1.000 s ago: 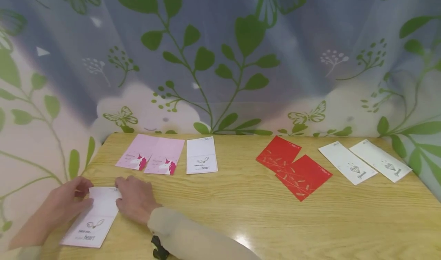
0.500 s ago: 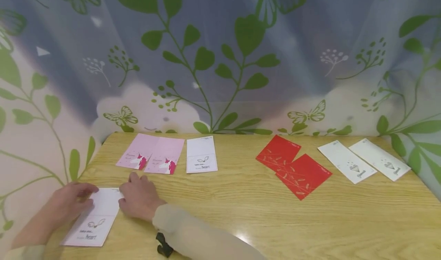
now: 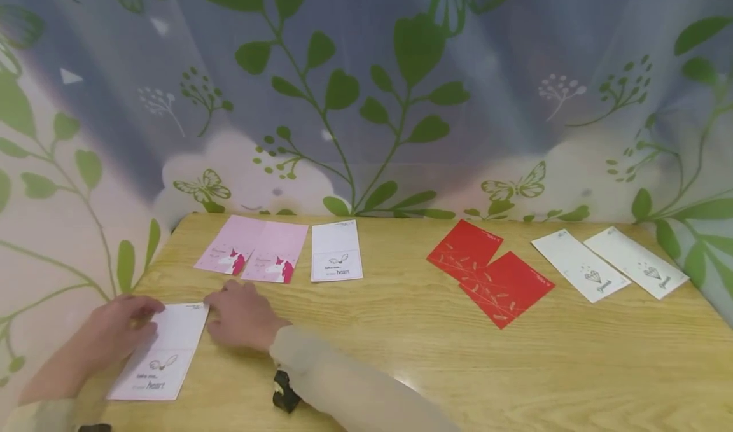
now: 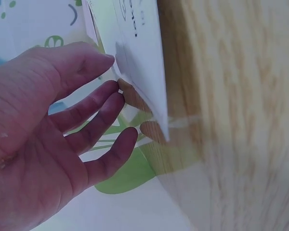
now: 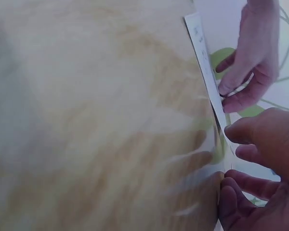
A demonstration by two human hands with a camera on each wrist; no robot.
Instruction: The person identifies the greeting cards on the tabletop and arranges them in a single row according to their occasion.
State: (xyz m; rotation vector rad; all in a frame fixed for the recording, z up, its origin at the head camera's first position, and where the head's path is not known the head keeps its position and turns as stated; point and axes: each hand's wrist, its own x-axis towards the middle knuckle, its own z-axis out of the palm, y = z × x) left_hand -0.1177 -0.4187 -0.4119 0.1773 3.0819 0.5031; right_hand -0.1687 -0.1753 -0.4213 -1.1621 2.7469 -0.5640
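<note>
A white card printed with wings and the word "heart" lies aslant at the table's front left. Over its left edge my left hand rests, thumb and index fingertip at the paper. In the left wrist view the left thumb meets the card's edge and the other fingers are loosely bent, tips near the wood; the card stands slightly off the table there. My right hand is at the top right corner, fingertips touching that edge. The right wrist view has the right thumb beside the card's end.
Two overlapping pink unicorn cards and a second white wing card lie along the back left. Farther right are two red cards and two cream cards with a diamond print. A patterned curtain hangs behind the wooden table.
The white card under my hands has shifted slightly to the right. My right hand has slid right with its corner, and the left index fingertip reaches a little farther over it.
</note>
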